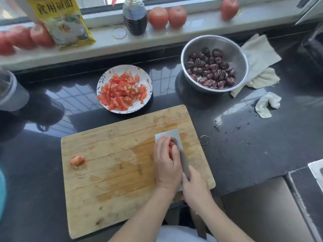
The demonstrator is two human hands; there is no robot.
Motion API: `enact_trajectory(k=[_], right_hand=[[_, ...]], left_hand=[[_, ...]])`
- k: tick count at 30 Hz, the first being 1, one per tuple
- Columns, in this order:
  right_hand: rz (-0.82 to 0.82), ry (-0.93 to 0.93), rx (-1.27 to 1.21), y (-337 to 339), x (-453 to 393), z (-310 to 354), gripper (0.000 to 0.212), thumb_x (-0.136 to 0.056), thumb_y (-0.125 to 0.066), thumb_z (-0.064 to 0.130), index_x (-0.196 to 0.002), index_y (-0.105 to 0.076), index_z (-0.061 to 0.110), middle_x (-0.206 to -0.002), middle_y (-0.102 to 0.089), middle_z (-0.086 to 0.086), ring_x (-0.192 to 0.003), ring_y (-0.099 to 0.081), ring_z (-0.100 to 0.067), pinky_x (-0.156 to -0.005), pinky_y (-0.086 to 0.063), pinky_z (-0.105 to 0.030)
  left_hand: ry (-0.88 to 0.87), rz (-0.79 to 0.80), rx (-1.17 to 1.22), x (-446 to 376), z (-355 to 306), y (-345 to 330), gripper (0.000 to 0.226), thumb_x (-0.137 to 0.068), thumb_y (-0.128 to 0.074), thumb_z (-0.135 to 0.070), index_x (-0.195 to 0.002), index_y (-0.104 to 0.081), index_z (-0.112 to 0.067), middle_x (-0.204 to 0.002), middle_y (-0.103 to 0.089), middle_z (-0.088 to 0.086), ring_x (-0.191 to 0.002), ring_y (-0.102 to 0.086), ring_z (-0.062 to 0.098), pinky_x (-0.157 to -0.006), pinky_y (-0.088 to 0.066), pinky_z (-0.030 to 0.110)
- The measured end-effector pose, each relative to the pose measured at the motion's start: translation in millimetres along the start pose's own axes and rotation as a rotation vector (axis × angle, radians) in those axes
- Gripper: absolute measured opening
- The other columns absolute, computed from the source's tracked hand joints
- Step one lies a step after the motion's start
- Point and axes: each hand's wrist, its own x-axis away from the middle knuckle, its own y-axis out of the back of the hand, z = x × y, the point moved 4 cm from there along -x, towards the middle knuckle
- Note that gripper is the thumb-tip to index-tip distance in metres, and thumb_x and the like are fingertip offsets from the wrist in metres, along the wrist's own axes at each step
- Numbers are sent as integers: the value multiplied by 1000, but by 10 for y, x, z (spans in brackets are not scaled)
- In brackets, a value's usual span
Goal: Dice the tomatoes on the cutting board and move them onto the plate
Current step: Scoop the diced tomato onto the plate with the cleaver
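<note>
Now a tomato piece (171,147) is pinned against the knife (176,142) by the curled left hand (167,165) on the board (122,154); the right hand (194,187) grips the handle. Judged next: carrying it far-left onto the plate (104,81); a scrap (77,161) remains.

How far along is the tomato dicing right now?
Done: a heap of diced tomato already sits on the plate. In hand: the left hand holds a tomato piece against the cleaver, which the right hand grips. Left: cutting that piece, then moving it onto the plate; one scrap lies at the left of the cutting board. Whole tomatoes sit on the windowsill.
</note>
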Motion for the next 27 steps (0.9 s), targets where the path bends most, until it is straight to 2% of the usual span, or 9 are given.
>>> enact_trajectory(k=[4,7,10,12,14,18,21,25,27], right_hand=[[13,-88,-193,-197,62,77,15,-94,-47,36,-85,-57,30,-70,-63,6,-65,-57,-21,-61,-47,-36],[63,-31,-198,-78,32,450,17,-95,-44,27,-88,-58,30,-79,-66,8,-74,-61,-18,-65,-49,-34],[175,25,-253,113,-132,1150,26,-85,-40,13,-96,-60,25,-76,-68,-7,-59,-58,-20,-52,-44,-29],[204,91,-304,228,-338,1641,34,-76,-40,6,-98,-61,18,-74,-67,-21,-55,-53,-24,-51,-43,-33],[183,118,-343,307,-553,2036,31,-78,-37,1,-96,-60,14,-70,-63,-18,-56,-52,-25,-50,-41,-34],[144,8,-389,304,-944,2346,32,-83,-36,5,-106,-56,11,-92,-58,-13,-57,-54,-22,-52,-41,-32],[100,-33,-285,296,-1164,2330,45,-78,-36,8,-120,-54,13,-95,-62,-14,-52,-58,-22,-54,-42,-33],[26,-78,-139,476,-1269,2317,45,-84,-37,4,-126,-51,12,-91,-60,-11,-61,-64,-24,-58,-48,-34],[4,-44,-58,596,-1222,2298,40,-85,-38,5,-122,-52,10,-86,-61,-13,-67,-68,-28,-61,-50,-36]], left_hand=[[3,-53,48,-89,-10,79,45,-102,-43,-33,-127,-71,-8,-133,-66,-1,-132,-56,14,-113,-47,42],[-37,-70,81,-323,-231,286,44,-99,-44,-34,-120,-73,-9,-125,-69,-1,-125,-59,14,-110,-47,39],[-151,-42,79,-869,-631,525,30,-99,-51,-26,-118,-70,-12,-119,-66,-4,-116,-58,12,-106,-46,31],[-281,-10,-16,-1340,-858,671,27,-98,-55,-26,-118,-68,-13,-118,-62,-1,-114,-53,13,-104,-41,25],[-421,14,-185,-1785,-950,753,24,-98,-57,-27,-112,-67,-11,-113,-58,3,-110,-49,16,-100,-35,22],[-428,1,-267,-2410,-797,805,12,-101,-54,-16,-98,-61,-7,-102,-49,3,-100,-43,20,-91,-33,26],[-392,19,-362,-2635,-577,818,12,-104,-47,-14,-97,-55,-10,-101,-47,4,-96,-41,20,-92,-38,36],[-404,98,-578,-2685,-317,848,18,-103,-48,-16,-103,-64,-8,-109,-59,9,-107,-51,27,-102,-41,39],[-466,96,-692,-2656,-297,840,19,-98,-52,-17,-95,-68,-8,-102,-65,10,-104,-55,30,-111,-37,42]])
